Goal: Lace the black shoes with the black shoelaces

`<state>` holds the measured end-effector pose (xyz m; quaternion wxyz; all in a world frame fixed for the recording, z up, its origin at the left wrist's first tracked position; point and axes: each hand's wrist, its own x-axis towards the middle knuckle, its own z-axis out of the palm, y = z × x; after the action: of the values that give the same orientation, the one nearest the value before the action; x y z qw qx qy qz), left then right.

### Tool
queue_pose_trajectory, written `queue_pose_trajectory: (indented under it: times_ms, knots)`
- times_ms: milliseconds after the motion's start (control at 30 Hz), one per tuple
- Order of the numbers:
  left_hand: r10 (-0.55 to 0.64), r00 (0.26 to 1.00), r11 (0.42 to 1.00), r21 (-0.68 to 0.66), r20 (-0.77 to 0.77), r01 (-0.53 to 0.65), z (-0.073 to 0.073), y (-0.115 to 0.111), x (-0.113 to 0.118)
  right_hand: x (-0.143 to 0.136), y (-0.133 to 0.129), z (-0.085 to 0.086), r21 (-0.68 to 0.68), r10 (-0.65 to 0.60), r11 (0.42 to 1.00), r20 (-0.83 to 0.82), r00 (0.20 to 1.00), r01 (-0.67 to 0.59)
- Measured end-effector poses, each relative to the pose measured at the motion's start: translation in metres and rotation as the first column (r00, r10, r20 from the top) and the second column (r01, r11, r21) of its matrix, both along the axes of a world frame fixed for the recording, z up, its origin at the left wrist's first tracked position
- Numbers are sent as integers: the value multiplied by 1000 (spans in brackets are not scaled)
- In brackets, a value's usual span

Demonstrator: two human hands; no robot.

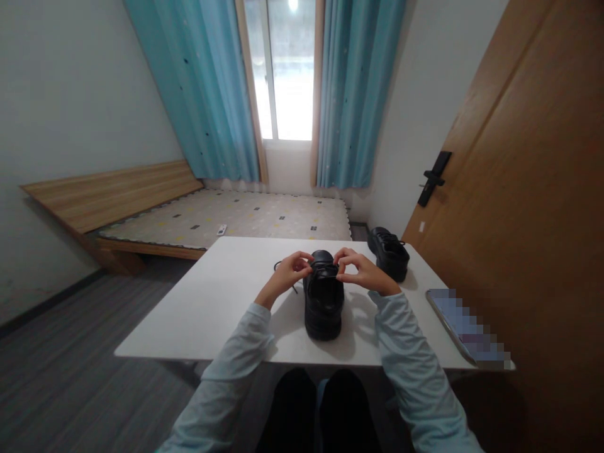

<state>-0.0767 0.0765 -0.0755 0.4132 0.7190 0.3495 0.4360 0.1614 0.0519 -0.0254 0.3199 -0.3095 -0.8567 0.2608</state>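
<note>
A black lace-up shoe [324,311] stands upright on the white table [189,314], its heel toward me and its toe pointing away. My left hand [289,272] is at the left side of its lacing, thumb and fingers pinched together on the shoelace. On the other side my right hand [357,269] pinches the lace in the same way, at the shoe's upper right. A loose end of lace sticks out to the left, beside and below my left hand. My fingers partly cover the lacing.
Another black shoe [391,255] stands at the table's back right corner. Along the right edge lies a flat, blurred-out device [465,327]. Beyond the table is a bed [264,214] with a small white remote [221,230] on it. A wooden door [528,189] is to the right.
</note>
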Motion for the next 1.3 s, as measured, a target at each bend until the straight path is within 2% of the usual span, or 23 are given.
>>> queue_pose_trajectory:
  times_ms: [100,200,333,433,500,567,733,867,1067,1200,1300]
  knots:
    - [-10,997,1000,27,-71,12,1,-2,-1,3,-2,3,-40,30,999,18,999,-30]
    - [59,992,996,80,-110,-50,1,-1,-1,6,-3,6,-95,112,990,38,993,-108]
    - [285,948,955,133,-142,-267,0,3,-4,9,-3,6,-130,181,977,61,982,-172]
    - [456,869,890,135,-194,-436,-3,7,-9,10,-3,5,-132,197,974,99,975,-183]
    - [524,813,852,161,-254,-499,-7,9,-13,10,-2,4,-138,193,975,128,973,-176]
    - [544,781,839,208,-308,-502,-10,10,-16,10,-2,3,-156,188,974,142,972,-165]
    - [445,789,894,266,-424,-361,-17,12,-17,9,-2,0,-194,195,967,141,971,-166]
    - [423,751,905,282,-507,-319,-21,12,-17,9,0,-1,-191,188,969,146,971,-159]
    - [480,597,877,329,-643,-351,-22,8,-18,10,-1,2,-182,129,978,140,982,-103]
    - [510,587,859,345,-628,-377,-17,5,-17,9,-2,4,-232,42,972,74,996,-24]
    - [617,585,787,422,-527,-449,-11,3,-15,6,-1,4,-193,-68,979,18,998,70]
